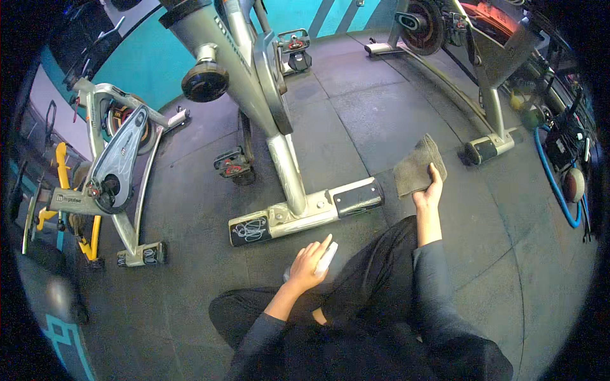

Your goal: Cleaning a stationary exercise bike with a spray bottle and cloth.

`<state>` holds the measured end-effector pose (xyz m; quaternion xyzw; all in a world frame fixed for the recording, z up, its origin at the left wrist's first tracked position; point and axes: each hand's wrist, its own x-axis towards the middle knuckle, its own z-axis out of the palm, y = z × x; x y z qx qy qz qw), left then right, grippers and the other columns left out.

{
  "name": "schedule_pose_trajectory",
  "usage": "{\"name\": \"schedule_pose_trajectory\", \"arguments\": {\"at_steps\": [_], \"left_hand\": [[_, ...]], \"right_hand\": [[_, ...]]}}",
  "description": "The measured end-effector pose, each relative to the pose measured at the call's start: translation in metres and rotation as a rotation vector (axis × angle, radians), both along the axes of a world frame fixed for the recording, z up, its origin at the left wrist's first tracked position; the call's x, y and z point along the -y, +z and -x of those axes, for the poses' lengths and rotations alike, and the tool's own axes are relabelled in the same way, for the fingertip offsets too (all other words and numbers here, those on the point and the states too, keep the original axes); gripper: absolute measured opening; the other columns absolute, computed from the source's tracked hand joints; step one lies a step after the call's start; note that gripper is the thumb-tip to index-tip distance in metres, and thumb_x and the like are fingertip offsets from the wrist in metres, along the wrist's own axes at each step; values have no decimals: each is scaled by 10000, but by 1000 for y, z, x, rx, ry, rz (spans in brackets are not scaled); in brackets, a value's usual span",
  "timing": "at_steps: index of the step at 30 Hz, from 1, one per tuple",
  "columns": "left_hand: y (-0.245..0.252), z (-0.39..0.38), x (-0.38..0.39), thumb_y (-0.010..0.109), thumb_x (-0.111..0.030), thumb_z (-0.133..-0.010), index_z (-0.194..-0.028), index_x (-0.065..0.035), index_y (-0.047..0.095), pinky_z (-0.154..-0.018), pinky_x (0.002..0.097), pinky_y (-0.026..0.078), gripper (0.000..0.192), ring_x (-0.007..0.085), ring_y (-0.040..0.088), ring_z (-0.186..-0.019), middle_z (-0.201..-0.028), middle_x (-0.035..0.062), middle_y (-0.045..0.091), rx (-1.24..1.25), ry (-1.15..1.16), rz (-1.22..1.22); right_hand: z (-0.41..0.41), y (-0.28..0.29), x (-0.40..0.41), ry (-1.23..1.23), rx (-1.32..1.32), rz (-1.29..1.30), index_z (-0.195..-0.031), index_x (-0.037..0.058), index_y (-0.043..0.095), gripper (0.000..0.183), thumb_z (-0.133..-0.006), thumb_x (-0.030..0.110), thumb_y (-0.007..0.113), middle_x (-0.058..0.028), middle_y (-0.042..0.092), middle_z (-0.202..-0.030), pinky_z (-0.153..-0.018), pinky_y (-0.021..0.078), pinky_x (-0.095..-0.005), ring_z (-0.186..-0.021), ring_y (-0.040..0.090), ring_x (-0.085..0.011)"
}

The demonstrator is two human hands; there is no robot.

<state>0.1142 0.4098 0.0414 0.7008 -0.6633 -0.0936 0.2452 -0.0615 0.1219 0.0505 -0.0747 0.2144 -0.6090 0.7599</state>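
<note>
My left hand (307, 266) is wrapped around a white object (326, 258), possibly the head of a spray bottle; most of it is hidden by my fingers and palm. Out to the right, my right hand (429, 188) grips a folded grey-brown cloth (418, 166) above the floor. Between and ahead of my hands is the base bar (305, 209) of a spin bike, touched by neither. White looping streaks mark its left black end cap (249, 230). Whitish streaks also run along the slanted frame post (287, 174). The right end cap (358, 196) looks mostly black.
A pedal (233, 164) and a black knob (205, 83) jut from this bike. Other spin bikes stand left (114, 162) and right (493, 95). A blue hose or cable (548, 176) and stacked gear line the right edge. Dark rubber tiles (476, 205) cover the floor.
</note>
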Motion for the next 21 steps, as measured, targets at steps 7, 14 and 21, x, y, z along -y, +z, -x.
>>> {"name": "schedule_pose_trajectory", "arguments": {"at_steps": [7, 14, 21], "left_hand": [[-6, 1, -25, 578, -69, -638, -1245, -41, 440, -736, 359, 414, 623, 290, 522, -844, -880, 130, 517, -141, 157, 210], [-27, -3, -68, 569, 17, -660, -913, 15, 539, -713, 327, 449, 255, 277, 559, -789, -855, 132, 525, -545, 572, 507], [-19, -10, -86, 537, -12, -715, -900, 28, 541, -783, 331, 425, 189, 243, 544, -844, -905, 123, 535, -495, 764, 601]], "right_hand": [[-5, -4, -3, 121, -59, 87, -1084, 14, 534, 311, -803, 141, 576, -107, 576, -1068, -878, 436, -419, -989, 546, -260], [-40, 29, -49, 197, -239, 257, -1050, -1, 548, 290, -782, 90, 611, -103, 580, -1021, -855, 437, -357, -954, 547, -220], [-132, 21, -144, -401, -1270, 1296, -1133, 69, 421, 611, -569, -105, 576, -163, 347, -1275, -999, 251, -432, -1207, 315, -325]]}}
